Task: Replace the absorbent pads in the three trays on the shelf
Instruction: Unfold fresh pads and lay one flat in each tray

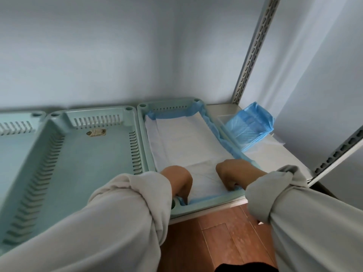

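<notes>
Three green trays sit side by side on a white shelf. The right tray is near the middle of the frame. A white pad with blue edges lies inside it. The blue edge folds up along the far wall and the right wall of this tray.

The left hand is at the near left corner of the right tray. Its fingers are bent down and pinch the blue edge of the pad in that corner. The fingertips are hidden behind the hand.

The right hand is at the near right corner of the same tray. Its fingers curl down and hold the blue edge of the pad there. Both arms wear light grey sleeves rolled up at the wrist.

The middle tray is at the left of the frame. It has slots along its walls, and a small worn sticker is on its floor near the far wall. The left tray shows only a bit at the far left edge.

A stack of folded blue pads sits on the shelf just to the right of the right tray, toward the back. A grey metal post with holes stands behind the stack. A brown wood floor shows at the bottom of the frame.
</notes>
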{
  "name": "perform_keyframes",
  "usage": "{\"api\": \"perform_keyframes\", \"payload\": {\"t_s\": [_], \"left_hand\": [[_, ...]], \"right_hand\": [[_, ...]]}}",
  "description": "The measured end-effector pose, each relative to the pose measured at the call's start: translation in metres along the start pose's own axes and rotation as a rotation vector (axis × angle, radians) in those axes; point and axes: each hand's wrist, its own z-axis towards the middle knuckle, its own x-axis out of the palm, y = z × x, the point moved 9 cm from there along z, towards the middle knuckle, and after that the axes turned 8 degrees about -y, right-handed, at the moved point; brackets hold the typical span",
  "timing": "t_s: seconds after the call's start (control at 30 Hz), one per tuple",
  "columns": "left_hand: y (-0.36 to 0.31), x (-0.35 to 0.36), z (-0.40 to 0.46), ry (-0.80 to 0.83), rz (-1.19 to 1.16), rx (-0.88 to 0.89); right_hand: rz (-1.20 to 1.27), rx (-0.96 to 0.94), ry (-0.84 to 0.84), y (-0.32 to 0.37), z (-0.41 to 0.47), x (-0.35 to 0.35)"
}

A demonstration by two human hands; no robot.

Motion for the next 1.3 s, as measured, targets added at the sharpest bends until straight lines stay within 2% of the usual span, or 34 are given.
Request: {"api": "perform_keyframes", "payload": {"t_s": [0.1,0.17,0.2,0.27,0.3,0.33,0.4,0.43,0.53,0.6,0.77,0.83,0.93,0.97,1.1,1.3], "left_hand": [[0.002,-0.006,-0.006,0.057,-0.116,0.015],[0.001,-0.015,-0.001,0.024,-0.152,0.019],[0.000,-0.023,0.002,-0.050,-0.188,0.016],[0.000,-0.046,0.008,-0.297,-0.187,0.006],[0.001,-0.052,0.010,-0.402,-0.171,0.014],[0.000,-0.051,0.016,-0.433,-0.158,0.026],[0.001,-0.030,0.028,-0.303,-0.147,0.020],[0.004,-0.019,0.032,-0.232,-0.145,0.001],[0.005,-0.005,0.042,-0.170,-0.152,-0.027],[0.004,-0.001,0.047,-0.172,-0.167,-0.041],[0.006,0.003,0.052,-0.181,-0.168,-0.053],[0.006,0.003,0.053,-0.181,-0.168,-0.055],[0.004,0.005,0.053,-0.179,-0.152,-0.053],[0.005,0.006,0.054,-0.179,-0.148,-0.056],[0.008,0.009,0.062,-0.181,-0.142,-0.073],[0.006,0.012,0.063,-0.198,-0.165,-0.059]], "right_hand": [[0.006,0.023,0.014,-0.006,-0.009,-0.003],[0.084,0.038,-0.056,-0.003,-0.005,-0.016],[0.152,0.069,-0.123,-0.003,0.000,-0.025],[0.283,0.116,-0.284,-0.003,0.015,-0.038],[0.351,0.095,-0.278,0.002,0.022,-0.032],[0.411,0.054,-0.190,0.010,0.027,-0.018],[0.468,0.013,0.042,0.020,0.026,0.020],[0.481,0.051,0.086,0.016,0.023,0.035],[0.482,0.267,0.107,-0.008,0.014,0.054],[0.462,0.311,0.130,-0.006,0.010,0.051],[0.399,0.033,0.207,0.022,0.000,0.039],[0.314,0.003,0.180,0.015,-0.006,0.026],[0.247,0.012,-0.020,0.010,-0.006,-0.001],[0.240,0.009,-0.018,0.011,-0.006,-0.002],[0.217,0.031,0.220,0.005,-0.009,0.022],[0.209,0.105,0.102,0.007,-0.004,0.008]]}}
